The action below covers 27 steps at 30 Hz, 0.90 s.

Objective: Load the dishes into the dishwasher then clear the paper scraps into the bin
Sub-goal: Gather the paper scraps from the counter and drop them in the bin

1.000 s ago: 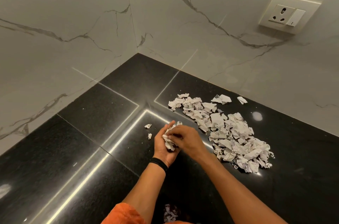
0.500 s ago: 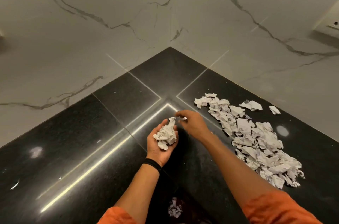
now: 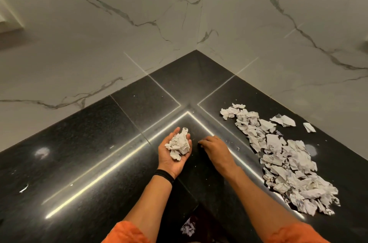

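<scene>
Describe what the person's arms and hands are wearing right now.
The left hand and right hand are bare, with no gloves or rings visible. A black band circles the left wrist. Both forearms are uncovered. The left sleeve and right sleeve are orange and show only at the bottom edge of the view.

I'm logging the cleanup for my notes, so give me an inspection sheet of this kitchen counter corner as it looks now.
Surface: black stone countertop, glossy, with small white flecks.
Job's things: large pile of paper scraps on the right; two loose scraps beside it near the wall; wad of scraps in the left hand; no dishes, dishwasher or bin in view.
Clutter: scraps below the counter edge, resting place unclear.
Grippers: left hand palm up, cradling the wad; right hand palm down, fingertips on the countertop, any pinch hidden.
Cables: nothing seen.
Surroundings: veined marble-look walls meeting at the corner.
</scene>
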Each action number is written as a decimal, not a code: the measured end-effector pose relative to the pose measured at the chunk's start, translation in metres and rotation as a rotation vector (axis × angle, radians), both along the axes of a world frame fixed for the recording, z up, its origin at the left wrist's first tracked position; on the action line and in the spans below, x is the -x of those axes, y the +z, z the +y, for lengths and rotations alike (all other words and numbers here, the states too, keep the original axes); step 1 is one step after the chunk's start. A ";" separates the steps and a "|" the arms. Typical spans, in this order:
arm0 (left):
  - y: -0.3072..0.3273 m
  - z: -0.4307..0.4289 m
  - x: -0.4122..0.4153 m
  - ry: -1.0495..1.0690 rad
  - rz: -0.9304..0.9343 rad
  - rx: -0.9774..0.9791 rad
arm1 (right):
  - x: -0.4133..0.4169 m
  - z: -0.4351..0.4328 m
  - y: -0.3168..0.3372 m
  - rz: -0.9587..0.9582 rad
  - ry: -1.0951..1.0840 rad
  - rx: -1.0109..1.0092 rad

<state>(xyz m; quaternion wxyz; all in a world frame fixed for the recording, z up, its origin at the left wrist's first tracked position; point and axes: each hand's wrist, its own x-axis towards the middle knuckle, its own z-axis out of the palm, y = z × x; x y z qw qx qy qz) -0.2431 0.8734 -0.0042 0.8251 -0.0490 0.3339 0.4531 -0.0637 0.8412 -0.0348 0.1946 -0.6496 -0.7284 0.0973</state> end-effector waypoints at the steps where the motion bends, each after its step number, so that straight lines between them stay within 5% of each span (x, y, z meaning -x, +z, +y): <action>1: 0.002 0.001 -0.005 -0.011 0.000 -0.001 | -0.002 -0.004 0.001 0.096 -0.081 0.003; 5: 0.003 0.001 -0.026 -0.060 0.004 0.007 | -0.011 -0.012 0.021 0.853 -0.577 0.044; 8: 0.002 -0.001 -0.040 -0.084 0.008 0.003 | -0.013 -0.014 0.046 1.218 -0.639 -0.022; 11: 0.003 -0.006 -0.053 -0.121 0.008 0.000 | -0.006 -0.015 0.070 1.151 -0.537 -0.043; 18: 0.014 -0.014 -0.077 -0.162 -0.064 -0.033 | 0.015 -0.026 0.080 0.614 -0.313 -0.047; 27: 0.023 -0.022 -0.074 -0.185 -0.125 -0.076 | 0.027 -0.029 0.076 1.138 -0.517 -0.107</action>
